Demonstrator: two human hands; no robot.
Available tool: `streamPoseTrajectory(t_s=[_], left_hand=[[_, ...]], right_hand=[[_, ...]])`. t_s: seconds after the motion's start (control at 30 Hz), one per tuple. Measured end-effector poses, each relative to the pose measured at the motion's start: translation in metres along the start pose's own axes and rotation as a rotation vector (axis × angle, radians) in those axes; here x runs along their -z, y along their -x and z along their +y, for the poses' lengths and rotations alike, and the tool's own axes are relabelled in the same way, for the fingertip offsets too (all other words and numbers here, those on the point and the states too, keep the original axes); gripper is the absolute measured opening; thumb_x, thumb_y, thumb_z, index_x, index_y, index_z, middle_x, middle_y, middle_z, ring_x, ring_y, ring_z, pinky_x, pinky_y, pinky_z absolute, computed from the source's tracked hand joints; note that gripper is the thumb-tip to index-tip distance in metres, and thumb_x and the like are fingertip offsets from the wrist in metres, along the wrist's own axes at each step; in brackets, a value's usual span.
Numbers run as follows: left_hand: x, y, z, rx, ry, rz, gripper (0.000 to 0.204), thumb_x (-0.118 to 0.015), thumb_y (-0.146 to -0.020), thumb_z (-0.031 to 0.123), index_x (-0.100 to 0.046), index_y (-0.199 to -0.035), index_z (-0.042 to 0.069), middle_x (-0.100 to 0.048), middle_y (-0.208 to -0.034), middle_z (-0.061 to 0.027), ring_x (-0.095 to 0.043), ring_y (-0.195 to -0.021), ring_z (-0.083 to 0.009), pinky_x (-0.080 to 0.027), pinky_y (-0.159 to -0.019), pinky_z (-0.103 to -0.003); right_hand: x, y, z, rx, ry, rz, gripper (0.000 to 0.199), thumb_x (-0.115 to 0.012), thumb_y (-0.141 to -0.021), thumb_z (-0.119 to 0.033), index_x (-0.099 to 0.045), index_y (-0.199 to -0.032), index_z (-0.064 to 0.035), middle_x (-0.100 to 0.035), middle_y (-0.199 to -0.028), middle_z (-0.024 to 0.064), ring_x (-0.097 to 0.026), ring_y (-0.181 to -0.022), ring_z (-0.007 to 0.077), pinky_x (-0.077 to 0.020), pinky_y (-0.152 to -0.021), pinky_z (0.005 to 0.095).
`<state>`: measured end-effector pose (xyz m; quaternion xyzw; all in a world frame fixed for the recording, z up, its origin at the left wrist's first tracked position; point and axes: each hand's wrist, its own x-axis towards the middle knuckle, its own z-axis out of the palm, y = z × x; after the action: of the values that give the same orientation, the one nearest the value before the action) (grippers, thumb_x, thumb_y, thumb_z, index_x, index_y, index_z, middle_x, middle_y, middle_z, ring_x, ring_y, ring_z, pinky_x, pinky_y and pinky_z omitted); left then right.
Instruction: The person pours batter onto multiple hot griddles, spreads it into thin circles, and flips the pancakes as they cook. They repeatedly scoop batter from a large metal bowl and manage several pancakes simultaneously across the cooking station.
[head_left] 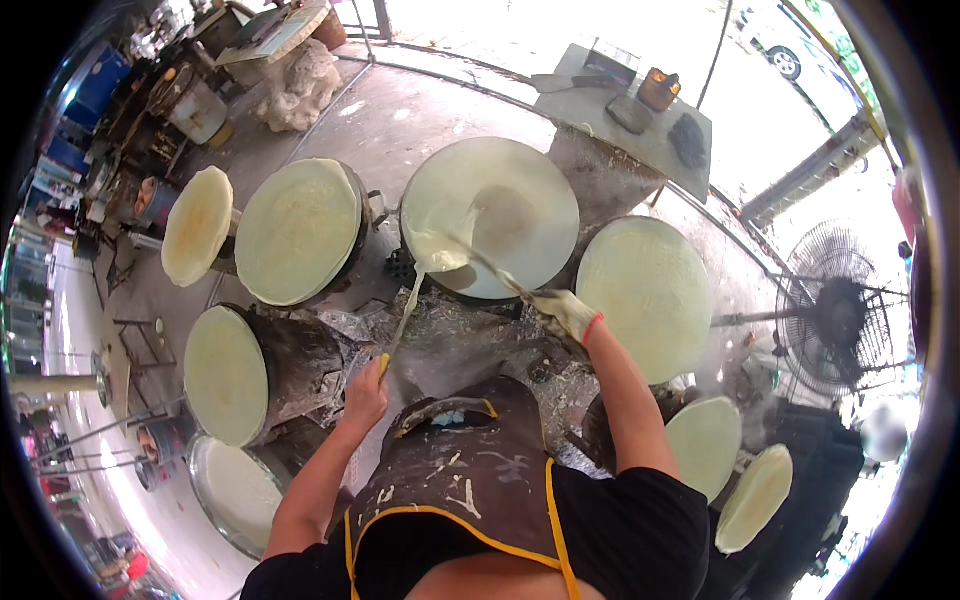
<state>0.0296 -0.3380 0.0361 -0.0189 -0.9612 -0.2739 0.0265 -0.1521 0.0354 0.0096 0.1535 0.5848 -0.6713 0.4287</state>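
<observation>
Ahead of me is a round griddle [540,255] with pale batter [440,252] spread over part of it; a greyer patch shows at its middle. My left hand [366,396] is closed round the yellow-ended handle of a long ladle [408,318], whose batter-coated head is at the griddle's near left edge. On my right hand [566,314] is a pale glove with a red band at the wrist. It grips a thin batter-smeared stick-like tool [492,268] that reaches over the griddle into the wet batter; its far end is hard to make out.
Batter-covered griddles stand at left [300,232], lower left [228,376], right [645,298] and lower right [705,446]. Round pale sheets [198,228] [755,498] are at both sides. A wide basin [262,528] holds white liquid. A fan [838,308] and a table [640,148] stand beyond.
</observation>
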Motion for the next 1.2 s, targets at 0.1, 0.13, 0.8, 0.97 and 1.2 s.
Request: streamPoseTrajectory(t_s=[0.1, 0.13, 0.8, 0.97, 1.2], left_hand=[[0.023, -0.002, -0.019, -0.084, 0.163, 0.09, 0.035, -0.055, -0.081, 0.008, -0.049, -0.114, -0.001, -0.058, -0.092, -0.0212, -0.057, -0.078, -0.0382, -0.046, -0.067, -0.042], [0.032, -0.004, -0.024, -0.102, 0.23, 0.117, 0.033, -0.055, -0.082, 0.009, -0.05, -0.113, -0.002, -0.058, -0.09, -0.0208, -0.057, -0.076, -0.0374, -0.046, -0.067, -0.041], [0.173, 0.085, -0.125, 0.466, 1.478, -0.059, 0.027, -0.045, -0.091, 0.011, -0.042, -0.117, 0.004, -0.035, -0.057, 0.0003, -0.032, -0.034, -0.006, -0.03, -0.03, -0.021], [0.167, 0.092, -0.118, 0.466, 1.501, -0.143, 0.026, -0.047, -0.089, 0.009, -0.041, -0.114, 0.007, -0.033, -0.055, 0.0012, -0.03, -0.033, -0.0055, -0.029, -0.03, -0.021], [0.135, 0.083, -0.067, 0.404, 1.623, -0.192, 0.018, -0.047, -0.092, 0.015, -0.044, -0.109, 0.009, -0.036, -0.062, 0.0007, -0.032, -0.036, -0.0044, -0.031, -0.031, -0.019]], right_hand=[[-0.053, 0.02, 0.066, 0.159, -0.444, 0.18, 0.03, -0.057, -0.086, -0.016, -0.053, -0.116, -0.0128, -0.049, -0.066, -0.0011, -0.038, -0.043, 0.0053, -0.0266, -0.035, 0.0209], [-0.086, 0.018, 0.081, 0.122, -0.543, 0.275, 0.031, -0.057, -0.086, -0.014, -0.054, -0.117, -0.0126, -0.051, -0.071, -0.002, -0.044, -0.05, 0.006, -0.0292, -0.038, 0.0197], [-0.286, -0.117, 0.116, 0.328, -0.292, 0.952, 0.035, -0.047, -0.088, -0.03, -0.058, -0.108, -0.0032, -0.063, -0.087, 0.0196, -0.06, -0.078, 0.0319, -0.0455, -0.072, 0.0383], [-0.262, -0.146, 0.171, 0.414, -0.086, 0.939, 0.026, -0.05, -0.089, -0.025, -0.06, -0.104, -0.0064, -0.055, -0.071, 0.0049, -0.049, -0.058, 0.0139, -0.0397, -0.054, 0.03], [-0.185, -0.094, 0.16, 0.321, -0.124, 0.711, 0.026, -0.05, -0.088, -0.023, -0.057, -0.105, -0.0051, -0.056, -0.071, 0.003, -0.047, -0.052, 0.0104, -0.0395, -0.047, 0.028]])
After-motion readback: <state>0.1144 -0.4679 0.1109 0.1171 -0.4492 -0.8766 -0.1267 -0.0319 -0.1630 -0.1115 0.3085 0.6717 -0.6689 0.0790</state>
